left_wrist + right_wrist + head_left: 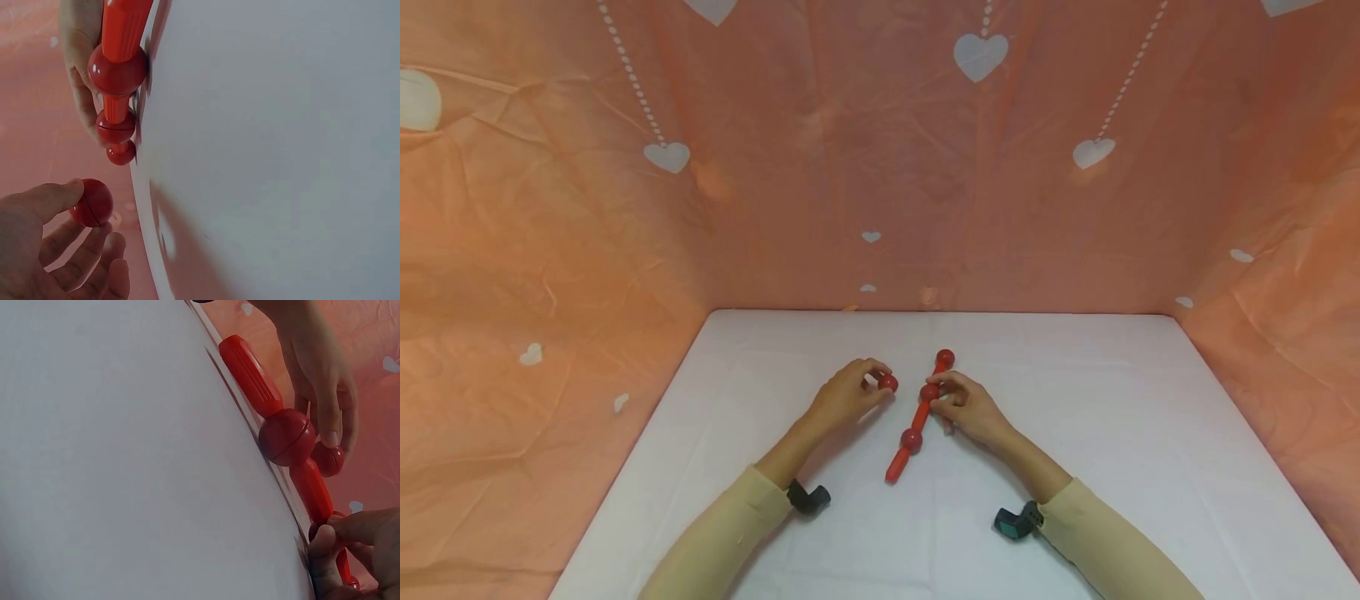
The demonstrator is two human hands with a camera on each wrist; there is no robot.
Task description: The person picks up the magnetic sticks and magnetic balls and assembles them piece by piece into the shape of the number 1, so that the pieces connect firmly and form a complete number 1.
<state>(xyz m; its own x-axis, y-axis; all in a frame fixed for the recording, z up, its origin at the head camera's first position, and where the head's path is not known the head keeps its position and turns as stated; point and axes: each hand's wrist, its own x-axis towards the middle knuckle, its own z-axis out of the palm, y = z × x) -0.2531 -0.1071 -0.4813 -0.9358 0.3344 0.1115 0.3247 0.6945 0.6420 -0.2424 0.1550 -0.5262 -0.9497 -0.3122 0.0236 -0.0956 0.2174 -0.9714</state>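
My left hand (847,393) pinches a loose red ball (94,204) between thumb and fingertips, above the white table. To its right lies a chain of red balls joined by ribbed red rods (921,417), slanting away from me. One ball (945,358) caps the far end, while a bare rod (897,465) forms the near end. My right hand (972,408) grips the chain's middle ball (929,392) with thumb and fingers, partly hiding it in the right wrist view. The ball nearest me (287,437) sits free of both hands.
The white table (1120,433) has a back edge against an orange curtain (880,183) printed with pale hearts. Curtain sides also rise at left and right. Dark wrist cameras (808,498) are strapped by the cuffs of both tan sleeves (722,533).
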